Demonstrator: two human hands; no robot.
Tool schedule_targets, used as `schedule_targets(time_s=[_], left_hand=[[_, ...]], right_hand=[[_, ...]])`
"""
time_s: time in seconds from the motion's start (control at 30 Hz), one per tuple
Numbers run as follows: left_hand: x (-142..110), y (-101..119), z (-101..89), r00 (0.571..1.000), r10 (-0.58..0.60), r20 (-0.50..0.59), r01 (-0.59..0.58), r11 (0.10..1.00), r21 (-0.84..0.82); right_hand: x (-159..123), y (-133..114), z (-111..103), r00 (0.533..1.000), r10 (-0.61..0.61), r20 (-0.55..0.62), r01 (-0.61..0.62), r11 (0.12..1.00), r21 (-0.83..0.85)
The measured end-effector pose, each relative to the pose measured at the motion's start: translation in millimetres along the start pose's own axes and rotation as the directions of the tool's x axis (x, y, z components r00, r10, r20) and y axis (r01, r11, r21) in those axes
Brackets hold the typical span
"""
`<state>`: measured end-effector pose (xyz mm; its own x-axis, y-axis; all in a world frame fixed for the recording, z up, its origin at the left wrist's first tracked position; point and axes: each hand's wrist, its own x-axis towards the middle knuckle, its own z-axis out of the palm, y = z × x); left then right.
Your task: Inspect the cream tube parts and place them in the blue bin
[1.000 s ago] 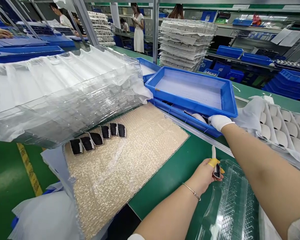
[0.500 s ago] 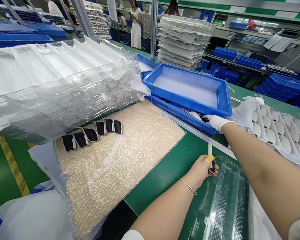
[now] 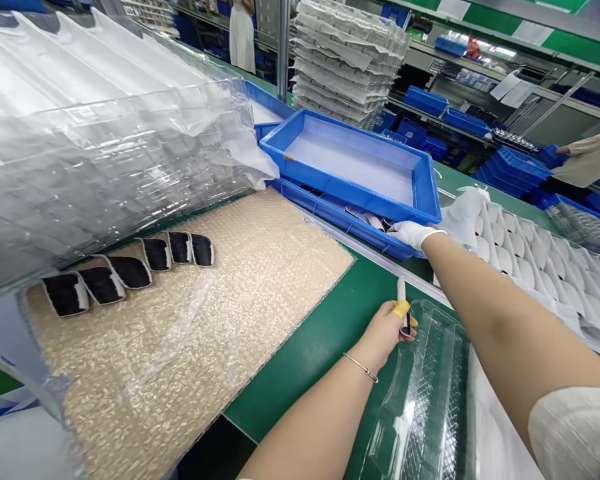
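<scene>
My left hand (image 3: pixel 397 321), with yellow finger cots and a white covering on one finger, is closed on a small curved white piece with a black inner face (image 3: pixel 406 325). It is above the green table, by a clear plastic tray (image 3: pixel 425 393). White-gloved, my right hand (image 3: pixel 413 235) reaches into the lower blue bin (image 3: pixel 330 208), under the upper bin's rim. Its fingers are drawn together among curved pieces (image 3: pixel 374 221); the fingertips are partly hidden, and what they grip cannot be made out. Several black-faced pieces (image 3: pixel 133 272) lie in a row on bubble wrap (image 3: pixel 240 320).
An upper blue bin (image 3: pixel 350 157) rests on the lower one. Stacked clear trays with white sheets (image 3: pixel 110 147) stand at left, another stack (image 3: pixel 347 60) behind. At right, a tray holds rows of white pieces (image 3: pixel 525 243). A person's arm (image 3: pixel 580 150) shows far right.
The view has turned right and downward, so most things sit further left and higher. My left hand keeps its piece; my right hand remains in the lower bin, where the pieces have shifted slightly.
</scene>
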<state>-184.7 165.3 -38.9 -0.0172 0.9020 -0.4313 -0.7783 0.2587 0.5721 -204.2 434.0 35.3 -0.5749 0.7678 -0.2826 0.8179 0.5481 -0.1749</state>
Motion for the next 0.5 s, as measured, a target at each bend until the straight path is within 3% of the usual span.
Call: schedule_targets(time_s=[0.2,0.37,0.5], left_hand=[[0,1,-0.5,1.0,-0.015,-0.014,0.015,1.0,0.003],[0,3,0.1,1.0,-0.018,-0.014,0.018,1.0,0.0],[-1,4,0.1,1.0,-0.016,-0.014,0.016,1.0,-0.01]], right_hand=[[-5,-15,-3,0.991,0.071,0.113,-0.065,0.996,-0.057],[-1,-26,0,0.982,0.164,0.09,-0.15,0.979,-0.14],[-9,-27,0,0.986,0.154,0.069,-0.138,0.97,-0.198]])
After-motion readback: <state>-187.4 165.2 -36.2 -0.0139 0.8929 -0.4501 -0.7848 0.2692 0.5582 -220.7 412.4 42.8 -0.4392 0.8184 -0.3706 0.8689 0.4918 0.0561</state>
